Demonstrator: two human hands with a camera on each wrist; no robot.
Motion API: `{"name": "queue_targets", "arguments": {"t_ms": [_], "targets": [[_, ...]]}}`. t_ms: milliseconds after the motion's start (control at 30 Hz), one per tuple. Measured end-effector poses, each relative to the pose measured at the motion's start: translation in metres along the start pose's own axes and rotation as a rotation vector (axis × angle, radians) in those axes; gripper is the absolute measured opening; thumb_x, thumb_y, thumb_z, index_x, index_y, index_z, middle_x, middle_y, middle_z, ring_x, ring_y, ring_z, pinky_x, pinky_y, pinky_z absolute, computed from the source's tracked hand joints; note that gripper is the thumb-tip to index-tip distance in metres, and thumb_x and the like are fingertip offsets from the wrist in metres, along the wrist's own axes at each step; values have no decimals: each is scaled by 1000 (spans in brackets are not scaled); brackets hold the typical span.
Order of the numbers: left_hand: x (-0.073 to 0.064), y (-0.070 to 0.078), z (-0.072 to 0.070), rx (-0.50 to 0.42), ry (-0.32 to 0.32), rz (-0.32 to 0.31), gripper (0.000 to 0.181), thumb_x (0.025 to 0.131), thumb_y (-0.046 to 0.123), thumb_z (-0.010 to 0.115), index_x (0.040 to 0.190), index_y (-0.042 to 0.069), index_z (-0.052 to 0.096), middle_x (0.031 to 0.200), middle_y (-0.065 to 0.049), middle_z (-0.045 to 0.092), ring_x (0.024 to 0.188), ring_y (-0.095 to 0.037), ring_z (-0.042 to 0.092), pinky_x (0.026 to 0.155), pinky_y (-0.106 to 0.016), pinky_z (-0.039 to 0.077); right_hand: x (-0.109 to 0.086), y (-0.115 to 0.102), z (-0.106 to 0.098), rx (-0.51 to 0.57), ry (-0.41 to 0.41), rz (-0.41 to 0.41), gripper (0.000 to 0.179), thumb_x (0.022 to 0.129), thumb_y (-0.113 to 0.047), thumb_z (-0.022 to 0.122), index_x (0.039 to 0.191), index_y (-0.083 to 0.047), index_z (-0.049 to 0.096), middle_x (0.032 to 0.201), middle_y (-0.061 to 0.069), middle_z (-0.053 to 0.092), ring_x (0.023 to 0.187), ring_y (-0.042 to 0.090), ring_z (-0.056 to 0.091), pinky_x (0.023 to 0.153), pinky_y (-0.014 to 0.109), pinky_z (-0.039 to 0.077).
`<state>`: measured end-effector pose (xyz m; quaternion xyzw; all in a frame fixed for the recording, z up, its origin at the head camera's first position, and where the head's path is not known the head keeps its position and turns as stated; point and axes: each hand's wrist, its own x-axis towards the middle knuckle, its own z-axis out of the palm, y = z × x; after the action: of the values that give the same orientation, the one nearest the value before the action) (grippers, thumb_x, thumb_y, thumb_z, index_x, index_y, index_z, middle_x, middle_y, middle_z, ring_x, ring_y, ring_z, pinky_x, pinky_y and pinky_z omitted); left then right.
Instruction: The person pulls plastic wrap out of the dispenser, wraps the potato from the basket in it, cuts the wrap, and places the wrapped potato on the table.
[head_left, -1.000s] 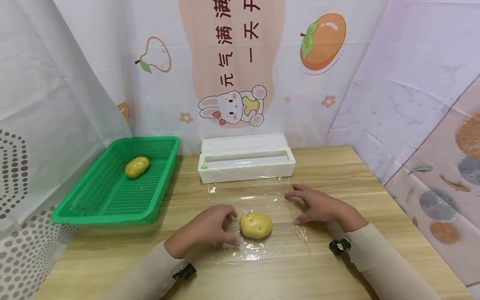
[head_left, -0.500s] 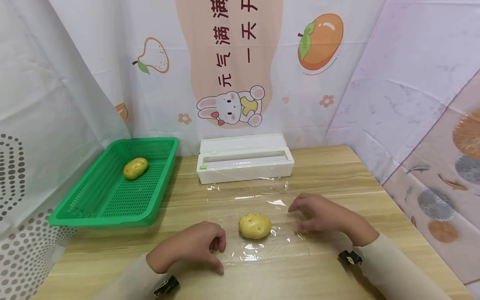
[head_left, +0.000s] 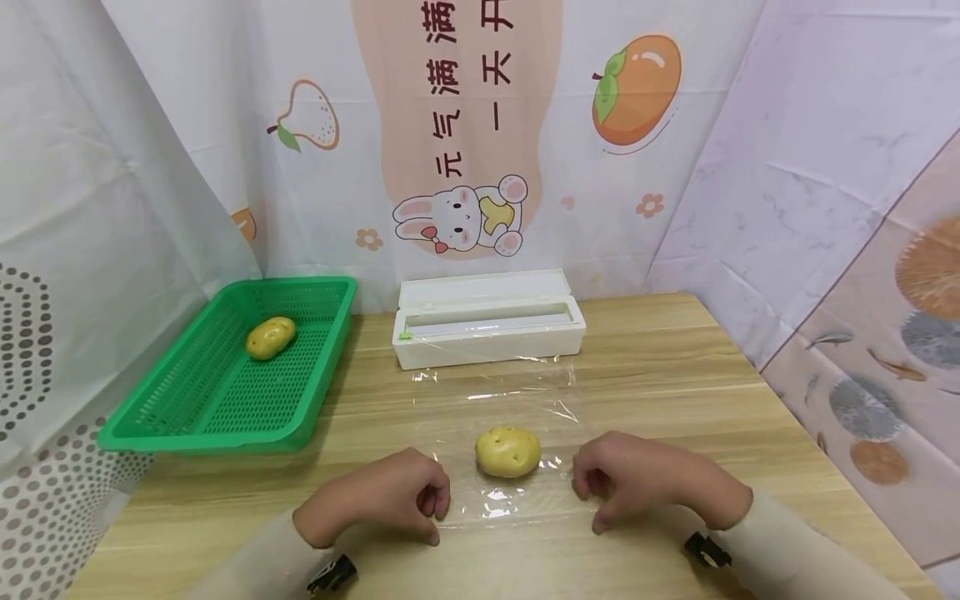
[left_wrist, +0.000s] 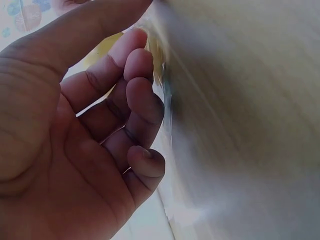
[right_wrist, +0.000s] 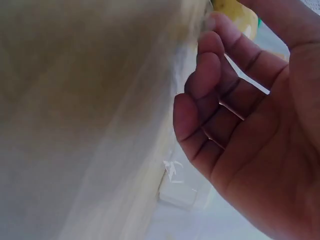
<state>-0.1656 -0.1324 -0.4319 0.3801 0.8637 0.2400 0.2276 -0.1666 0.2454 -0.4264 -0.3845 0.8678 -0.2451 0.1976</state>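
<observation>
A yellow potato [head_left: 507, 452] lies on a sheet of clear plastic wrap [head_left: 510, 510] spread over the wooden table. To the left of the potato is my left hand [head_left: 386, 496], low at the wrap's left edge. Its fingers are loosely bent, and in the left wrist view the thumb stands apart with nothing in the palm. My right hand [head_left: 637, 479] rests at the wrap's right edge. Its fingers curve loosely too, and the right wrist view shows nothing gripped. Behind the potato, the wrap runs back to a white wrap dispenser [head_left: 491, 346] with its lid raised.
A green basket [head_left: 318, 375] stands at the left rear with a second potato [head_left: 271, 337] in it. Printed curtains [head_left: 322, 208] hang around the back and sides of the wooden table [head_left: 675, 367].
My left hand has drawn away from the potato to the left and nearer me. The right hand has come toward me along the wrap's right side. The potato stays on the wrap.
</observation>
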Motion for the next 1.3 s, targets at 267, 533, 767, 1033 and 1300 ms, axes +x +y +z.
{"name": "queue_targets", "arguments": {"t_ms": [267,533,767,1033,1300], "targets": [[-1,0,-1,13,6,39,24,78,18,88,71,27,67,64,19,55,59,6,52,56,-17,47,0,-1,3,-82,-5,-72,24,77,-11,84,77,-27,66,75,-15,58,68,-3,53,61,16,47],[-4,1,-6,11,27,51,21,84,16,82,76,29,68,70,19,57,64,4,52,59,-17,48,-2,0,-1,-111,57,-132,25,83,-5,74,80,-29,67,76,-21,57,69,-3,54,63,16,48],[-9,5,-16,-8,60,60,22,90,14,78,78,27,65,72,18,58,66,3,51,62,-19,49,-4,-3,-12,-83,96,-112,27,87,-3,70,84,-29,66,78,-22,59,71,-3,56,66,18,51],[-10,5,-26,-50,95,8,21,94,17,75,81,28,63,76,17,63,71,1,59,68,-21,53,0,-2,-18,-92,171,-82,21,91,-2,67,94,-22,66,79,-20,58,70,-1,55,63,19,51],[-10,1,-34,-90,128,-31,17,97,18,73,85,27,65,81,14,68,77,-3,63,71,-24,55,3,4,-22,-59,219,-86,24,91,2,63,99,-18,73,83,-13,65,70,-3,54,63,21,52]]}}
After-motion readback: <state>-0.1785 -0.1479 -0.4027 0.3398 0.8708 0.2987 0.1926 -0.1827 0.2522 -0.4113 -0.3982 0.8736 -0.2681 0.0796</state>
